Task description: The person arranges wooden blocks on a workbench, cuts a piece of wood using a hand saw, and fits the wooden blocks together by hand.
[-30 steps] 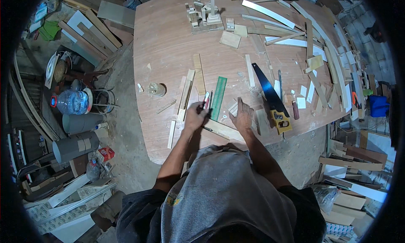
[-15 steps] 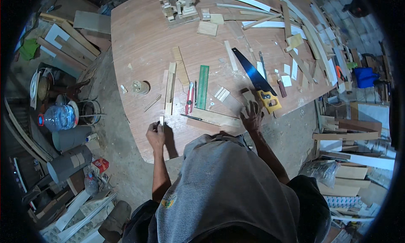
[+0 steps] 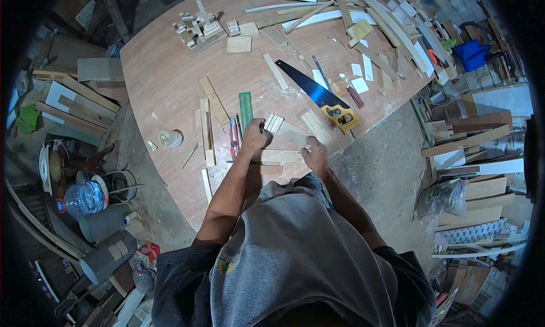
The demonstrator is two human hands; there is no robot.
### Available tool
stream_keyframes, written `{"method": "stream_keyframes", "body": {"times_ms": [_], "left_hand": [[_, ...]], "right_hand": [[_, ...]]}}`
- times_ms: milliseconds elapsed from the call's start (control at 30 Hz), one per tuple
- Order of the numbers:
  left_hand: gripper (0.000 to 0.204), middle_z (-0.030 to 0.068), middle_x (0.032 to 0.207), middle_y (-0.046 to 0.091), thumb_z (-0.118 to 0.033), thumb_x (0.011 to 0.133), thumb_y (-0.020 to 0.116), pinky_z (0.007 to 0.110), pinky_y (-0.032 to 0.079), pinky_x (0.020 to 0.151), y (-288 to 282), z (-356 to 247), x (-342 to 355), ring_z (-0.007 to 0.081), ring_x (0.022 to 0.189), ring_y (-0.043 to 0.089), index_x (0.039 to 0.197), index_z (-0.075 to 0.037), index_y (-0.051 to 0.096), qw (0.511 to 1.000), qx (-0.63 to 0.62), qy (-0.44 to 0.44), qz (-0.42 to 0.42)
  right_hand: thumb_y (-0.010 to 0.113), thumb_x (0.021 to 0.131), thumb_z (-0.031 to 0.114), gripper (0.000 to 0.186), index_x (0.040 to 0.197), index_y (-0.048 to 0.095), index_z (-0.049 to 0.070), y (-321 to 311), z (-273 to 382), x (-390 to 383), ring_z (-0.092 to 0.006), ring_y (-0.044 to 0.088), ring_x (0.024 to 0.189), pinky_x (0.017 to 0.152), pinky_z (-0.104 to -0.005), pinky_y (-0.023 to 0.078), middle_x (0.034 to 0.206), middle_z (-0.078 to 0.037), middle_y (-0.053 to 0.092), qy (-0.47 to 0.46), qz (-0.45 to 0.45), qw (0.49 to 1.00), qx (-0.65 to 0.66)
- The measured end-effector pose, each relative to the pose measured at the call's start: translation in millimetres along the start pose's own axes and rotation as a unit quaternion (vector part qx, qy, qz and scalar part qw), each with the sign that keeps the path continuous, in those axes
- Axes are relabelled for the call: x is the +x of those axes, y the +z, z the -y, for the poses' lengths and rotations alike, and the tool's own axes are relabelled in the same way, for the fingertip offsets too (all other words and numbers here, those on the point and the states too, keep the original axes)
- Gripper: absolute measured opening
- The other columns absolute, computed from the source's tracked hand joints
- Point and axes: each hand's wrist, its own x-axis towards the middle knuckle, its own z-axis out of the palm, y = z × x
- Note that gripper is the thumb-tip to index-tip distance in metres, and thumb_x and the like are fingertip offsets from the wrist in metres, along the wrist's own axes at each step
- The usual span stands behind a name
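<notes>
My left hand, fingers curled, is at the small pale wooden strips, beside the green ruler. My right hand is also curled, at the right end of a wooden piece near the table edge. What either holds is too small or hidden to make out. A red utility knife lies left of my left hand, by a dark pencil. A handsaw with a yellow handle lies beyond my right hand, near a pale board.
The plywood table holds a small jar, a wooden model at the back and piled offcuts at the right. Plastic bottles and leaning boards stand on the left floor, more scrap wood at the right.
The view has turned. My left hand has moved from the front left up to the small strips; my right hand, spread half a second ago, has shifted left and curled.
</notes>
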Motion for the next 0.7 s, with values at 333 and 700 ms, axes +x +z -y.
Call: {"method": "stream_keyframes", "body": {"times_ms": [333, 700], "left_hand": [[0.034, 0.0236, 0.106, 0.066, 0.000, 0.076, 0.059, 0.039, 0.054, 0.088, 8.6, 16.1, -1.6, 0.0380, 0.098, 0.067, 0.108, 0.003, 0.070, 1.000, 0.012, -0.003, 0.012], [0.033, 0.0260, 0.106, 0.067, 0.004, 0.078, 0.058, 0.044, 0.052, 0.092, -38.1, 21.7, -30.0, 0.0402, 0.100, 0.065, 0.109, 0.005, 0.068, 0.997, 0.067, 0.041, 0.014]], "right_hand": [[0.073, 0.081, 0.019, 0.049, 0.126, 0.060, 0.003, -20.2, 22.2, 7.3, -0.0411, 0.064, 0.105, 0.089, -0.0468, 0.053, 0.117, -0.024, 0.064, 0.039, 0.043, 0.998, -0.027], [0.072, 0.082, 0.018, 0.042, 0.121, 0.061, 0.004, -21.3, 53.6, 44.2, -0.0395, 0.060, 0.111, 0.092, -0.0475, 0.051, 0.120, -0.020, 0.061, -0.047, 0.038, 0.993, -0.101]]}}
